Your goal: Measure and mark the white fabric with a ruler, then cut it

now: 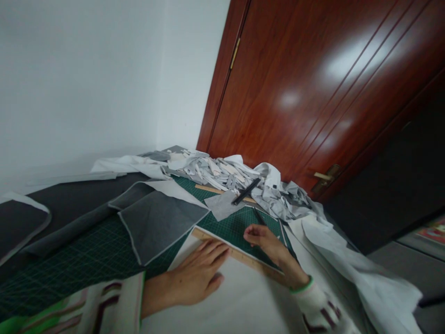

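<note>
My left hand point(198, 273) lies flat, fingers spread, on a white sheet point(243, 301), with its fingertips pressing on a long wooden ruler point(239, 256). The ruler runs slantwise along the sheet's far edge, over a green cutting mat point(239, 227). My right hand point(267, 241) sits at the ruler's far side, curled round a thin dark tool point(257, 215) whose tip points away across the mat. Whether it is a pen or a knife I cannot tell.
Grey fabric pieces point(160, 222) overlap the mat at left, with a small grey patch point(222, 204) beyond. A black tool point(246, 190) lies across a second wooden ruler point(208, 189) beside a heap of white and grey scraps point(222, 169). A red-brown door point(313, 93) stands behind.
</note>
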{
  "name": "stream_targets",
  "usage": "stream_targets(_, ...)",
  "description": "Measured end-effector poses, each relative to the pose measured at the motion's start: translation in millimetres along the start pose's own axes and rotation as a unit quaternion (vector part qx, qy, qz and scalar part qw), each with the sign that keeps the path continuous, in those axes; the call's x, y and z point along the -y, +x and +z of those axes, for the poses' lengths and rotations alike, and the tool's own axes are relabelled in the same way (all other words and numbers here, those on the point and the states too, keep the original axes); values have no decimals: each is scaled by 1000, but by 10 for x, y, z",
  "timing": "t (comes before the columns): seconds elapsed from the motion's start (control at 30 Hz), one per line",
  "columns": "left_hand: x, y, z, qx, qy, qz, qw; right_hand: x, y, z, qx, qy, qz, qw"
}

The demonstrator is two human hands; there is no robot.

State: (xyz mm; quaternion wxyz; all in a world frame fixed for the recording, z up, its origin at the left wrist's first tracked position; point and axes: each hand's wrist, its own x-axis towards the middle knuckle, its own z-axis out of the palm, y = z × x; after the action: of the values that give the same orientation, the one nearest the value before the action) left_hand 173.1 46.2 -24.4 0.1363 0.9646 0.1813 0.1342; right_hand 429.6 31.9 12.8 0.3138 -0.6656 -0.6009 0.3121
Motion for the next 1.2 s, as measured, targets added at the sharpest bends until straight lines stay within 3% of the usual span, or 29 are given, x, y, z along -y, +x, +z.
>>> stream_targets(0.17, -6, 25, -10, 31, -2, -15, 999, -70, -464, -11, 10, 2, 5, 1000)
stream_targets(0.53, 50, 5, 64, -31, 27, 18, 999, -704, -1132, -182, -89, -50, 53, 993)
stream_targets(0.77, 54, 3, 52, -40, 84, 40, 995, -859, -1207, -220, -118, -39, 58, 990)
stream_targets(1.2, 104, -16, 138, -77, 104, 56, 990, -768, -1192, -221, -110, -113, 70, 985)
